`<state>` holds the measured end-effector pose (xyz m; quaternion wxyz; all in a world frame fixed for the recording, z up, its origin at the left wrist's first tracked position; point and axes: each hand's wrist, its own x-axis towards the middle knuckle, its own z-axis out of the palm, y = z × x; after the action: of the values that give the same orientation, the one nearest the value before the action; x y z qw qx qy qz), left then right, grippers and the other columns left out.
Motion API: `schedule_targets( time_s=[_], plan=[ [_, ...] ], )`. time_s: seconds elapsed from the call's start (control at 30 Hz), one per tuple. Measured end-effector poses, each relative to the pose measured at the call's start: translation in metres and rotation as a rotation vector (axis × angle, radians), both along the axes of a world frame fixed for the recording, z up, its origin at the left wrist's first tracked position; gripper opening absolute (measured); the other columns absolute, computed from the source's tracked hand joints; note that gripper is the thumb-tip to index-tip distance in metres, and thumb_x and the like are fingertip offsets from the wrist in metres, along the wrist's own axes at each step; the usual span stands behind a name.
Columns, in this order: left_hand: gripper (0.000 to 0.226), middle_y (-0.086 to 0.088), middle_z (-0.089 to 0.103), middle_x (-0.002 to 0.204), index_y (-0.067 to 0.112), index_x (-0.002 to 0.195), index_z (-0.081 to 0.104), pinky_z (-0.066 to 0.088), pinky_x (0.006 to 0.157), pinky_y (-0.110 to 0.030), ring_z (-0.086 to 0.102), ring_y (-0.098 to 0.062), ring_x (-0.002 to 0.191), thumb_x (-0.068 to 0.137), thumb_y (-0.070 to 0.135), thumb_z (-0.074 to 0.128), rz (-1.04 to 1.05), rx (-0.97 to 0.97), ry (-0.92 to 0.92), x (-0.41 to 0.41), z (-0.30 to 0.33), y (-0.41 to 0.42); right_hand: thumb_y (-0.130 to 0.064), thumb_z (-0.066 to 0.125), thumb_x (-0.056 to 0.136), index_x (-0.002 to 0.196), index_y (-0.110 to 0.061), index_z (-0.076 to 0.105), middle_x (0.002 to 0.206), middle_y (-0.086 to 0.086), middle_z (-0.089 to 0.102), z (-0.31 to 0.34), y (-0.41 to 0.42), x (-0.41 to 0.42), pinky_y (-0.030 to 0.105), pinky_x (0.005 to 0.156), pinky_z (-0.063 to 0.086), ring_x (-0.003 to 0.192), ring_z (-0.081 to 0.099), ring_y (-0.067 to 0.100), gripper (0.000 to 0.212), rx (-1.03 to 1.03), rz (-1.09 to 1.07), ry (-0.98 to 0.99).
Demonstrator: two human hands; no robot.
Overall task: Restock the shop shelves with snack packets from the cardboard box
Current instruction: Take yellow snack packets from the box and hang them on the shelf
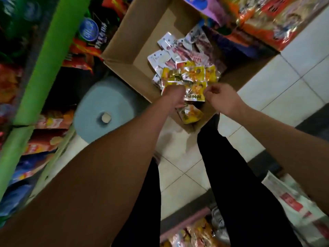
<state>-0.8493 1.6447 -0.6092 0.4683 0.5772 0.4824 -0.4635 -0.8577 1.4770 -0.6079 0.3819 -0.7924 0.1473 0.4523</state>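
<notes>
An open cardboard box [124, 50] stands on the tiled floor ahead of me. Inside lie white and pink snack packets [170, 50] and a strip of yellow snack packets [192, 75]. My left hand [173, 95] grips the near left end of the yellow strip above the box's near corner. My right hand [220, 98] pinches the strip's right edge with thumb and forefinger. One more yellow packet [191, 114] hangs just below my hands. The green shelf edge [46, 57] runs along the left, with packets stacked behind it.
A pale blue round stool [105, 113] stands between the box and the left shelf. My legs in black trousers [231, 175] stand on white floor tiles. More packets sit on shelving at the top right [267, 18] and bottom right [199, 234].
</notes>
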Motion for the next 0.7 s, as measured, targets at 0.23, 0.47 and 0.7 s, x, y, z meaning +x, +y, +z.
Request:
schedule_targets(
  time_s=[0.23,0.47,0.7],
  plan=[
    [0.046,-0.012,0.062,0.133,0.012,0.133,0.06,0.047,0.108,-0.043,0.058,-0.032,0.123,0.104,0.043,0.04,0.231,-0.089,0.119,-0.018,-0.081,-0.031,-0.046,0.061,0.091,0.151,-0.019,0.033,0.153,0.017,0.037,-0.11,0.031,0.034,0.052,0.116,0.024,0.143,0.031,0.036,0.071,-0.212,0.746,-0.361],
    [0.039,-0.007,0.076,0.089,0.013,0.112,0.07,0.057,0.064,-0.027,0.073,-0.024,0.076,0.104,0.039,0.042,0.563,-0.125,0.105,-0.03,-0.122,-0.035,-0.076,0.057,0.081,0.154,-0.025,0.018,0.152,0.019,0.042,-0.17,0.032,0.049,0.057,0.114,0.031,0.139,0.039,0.042,0.098,-0.276,0.776,-0.039],
    [0.042,-0.001,0.066,0.11,0.023,0.113,0.065,0.042,0.049,-0.021,0.056,-0.014,0.074,0.088,0.056,0.064,0.586,-0.056,0.161,-0.034,-0.146,-0.03,-0.045,0.077,0.082,0.136,-0.008,0.056,0.13,0.009,0.065,-0.173,-0.002,0.054,0.038,0.097,0.052,0.106,0.065,0.026,0.069,-0.141,0.366,0.316]
  ],
)
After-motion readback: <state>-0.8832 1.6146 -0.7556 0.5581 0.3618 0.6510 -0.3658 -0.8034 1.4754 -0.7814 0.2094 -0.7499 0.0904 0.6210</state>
